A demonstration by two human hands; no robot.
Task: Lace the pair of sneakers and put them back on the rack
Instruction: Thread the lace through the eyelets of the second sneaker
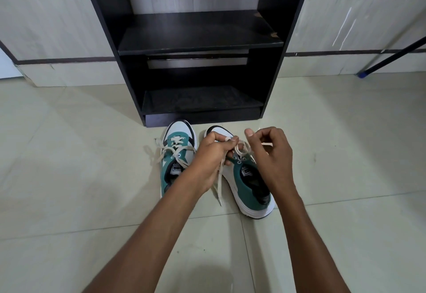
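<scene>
Tiled floor (pixel 69 177) before black rack (pixel 200 43). Both hands, left hand (pixel 211 154) and right hand (pixel 273 154), pinch the right sneaker's (pixel 251 184) lace (pixel 241 148); left sneaker (pixel 176 154) beside. Recommend even tension, loops snug.

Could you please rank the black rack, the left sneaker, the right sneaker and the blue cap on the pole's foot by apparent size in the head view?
1. black rack, largest by far.
2. right sneaker and left sneaker: alike; hands cover parts of both, so unranked.
3. blue cap, smallest.
</scene>
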